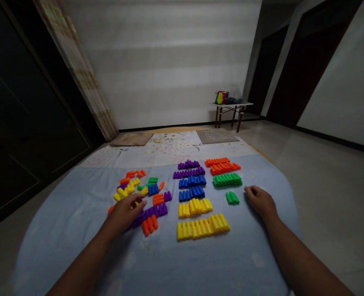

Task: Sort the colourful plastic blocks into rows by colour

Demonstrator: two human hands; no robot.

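Observation:
My left hand (125, 213) hovers over a loose jumble of small coloured plastic tubes, its thumb and fingers apart with nothing visible between them. Just beyond its fingertips lie a yellow tube (144, 190) and a blue cluster (153, 189). Purple tubes (156, 211) and an orange trio (150, 225) sit to its right, and yellow tubes (126, 189) lie past it. My right hand (261, 202) rests on the cloth with fingers curled in, and I see nothing in them. Nearest to it is a small green group (232, 198), apart from the fingers.
Mid-table, tubes lie side by side in rows: yellow (203, 227), blue (192, 181), purple (189, 172), green (227, 180) and orange (225, 168). A blue cloth (157, 267) covers the bed-like surface. Two flat mats (217, 136) lie at the far end; a small table (231, 104) stands behind.

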